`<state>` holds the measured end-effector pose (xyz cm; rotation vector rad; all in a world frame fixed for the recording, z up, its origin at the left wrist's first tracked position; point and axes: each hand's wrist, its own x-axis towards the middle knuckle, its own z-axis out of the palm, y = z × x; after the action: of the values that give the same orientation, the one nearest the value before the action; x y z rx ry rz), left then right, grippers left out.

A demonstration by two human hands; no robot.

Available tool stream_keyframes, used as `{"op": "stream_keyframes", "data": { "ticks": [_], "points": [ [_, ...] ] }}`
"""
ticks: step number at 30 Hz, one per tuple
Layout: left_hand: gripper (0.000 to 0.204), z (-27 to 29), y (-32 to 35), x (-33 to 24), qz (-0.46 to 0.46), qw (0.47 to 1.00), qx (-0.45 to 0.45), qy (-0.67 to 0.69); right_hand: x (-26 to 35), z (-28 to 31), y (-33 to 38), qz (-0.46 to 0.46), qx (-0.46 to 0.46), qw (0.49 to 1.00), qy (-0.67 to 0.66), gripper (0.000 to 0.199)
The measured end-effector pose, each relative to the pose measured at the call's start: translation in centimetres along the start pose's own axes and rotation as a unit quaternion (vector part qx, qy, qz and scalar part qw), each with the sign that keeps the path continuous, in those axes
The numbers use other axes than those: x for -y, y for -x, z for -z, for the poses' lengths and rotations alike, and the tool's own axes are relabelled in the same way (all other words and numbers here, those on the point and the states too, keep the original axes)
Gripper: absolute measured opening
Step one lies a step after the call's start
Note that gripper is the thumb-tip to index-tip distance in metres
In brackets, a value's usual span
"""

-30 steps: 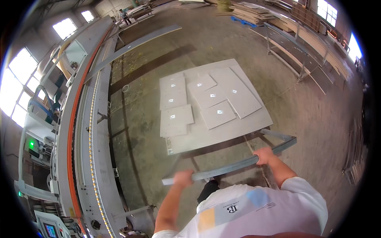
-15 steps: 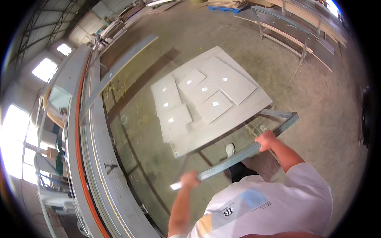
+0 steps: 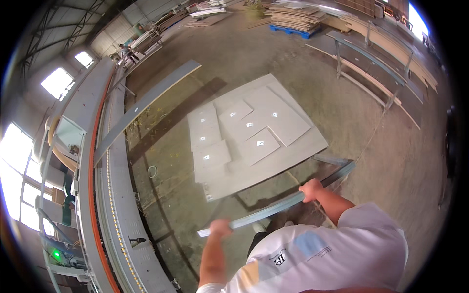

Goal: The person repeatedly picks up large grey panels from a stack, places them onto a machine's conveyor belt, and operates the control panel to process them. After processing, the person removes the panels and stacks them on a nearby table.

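Long grey-blue panel strip [image 3: 288, 202] held flat-ish across the front of the person, above the concrete floor [image 3: 342, 97], tilted so the right end rides higher. Left hand [image 3: 221, 228] wrapped over it close to the left end, fingers closed around the edge. Right hand [image 3: 311, 189] clamped on it past the middle, toward the right end, fingers curled over the top edge (thumb side not visible, so how deep the wrap goes I cannot tell).

Handling, judged: thin, long, stiff board, probably light enough for one person but whippy and awkward because of its length; edges likely sharp or smooth-laminated, so slippery. Best held with two hands spread wide, as here, one near each end, palms over the edge.

Just beyond the strip: a big pale sheet [image 3: 273, 156] lying on the floor with several smaller grey panels [image 3: 254, 127] laid on it, each with a small white label, mostly toward its left and middle. A second long grey board [image 3: 146, 105] lies near the machine side. Along the left runs a long conveyor machine [image 3: 105, 195] with an orange stripe. Far edge of the floor: stacked boards [image 3: 293, 17] on a blue pallet, metal racks [image 3: 371, 58] to the right. Person wears a white T-shirt [image 3: 322, 254].
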<state>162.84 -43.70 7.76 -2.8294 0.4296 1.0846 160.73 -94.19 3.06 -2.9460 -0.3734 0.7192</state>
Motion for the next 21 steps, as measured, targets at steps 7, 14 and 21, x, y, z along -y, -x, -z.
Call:
{"op": "stream_keyframes", "data": {
  "ticks": [7, 14, 21],
  "points": [
    [0.055, 9.7, -11.1, 7.1, -0.022, 1.000, 0.005, 0.012, -0.6, 8.5, -13.0, -0.026, 0.026, 0.999, -0.007, 0.047],
    [0.053, 18.7, -23.5, 14.2, -0.046, 0.999, 0.001, 0.001, -2.5, 14.5, -26.4, -0.007, -0.054, 0.999, -0.004, 0.040],
    [0.047, 27.5, -35.9, 22.5, -0.061, 0.995, -0.078, 0.011, -3.7, 21.7, -41.0, -0.032, -0.023, 0.998, -0.048, 0.037]
  ]
}}
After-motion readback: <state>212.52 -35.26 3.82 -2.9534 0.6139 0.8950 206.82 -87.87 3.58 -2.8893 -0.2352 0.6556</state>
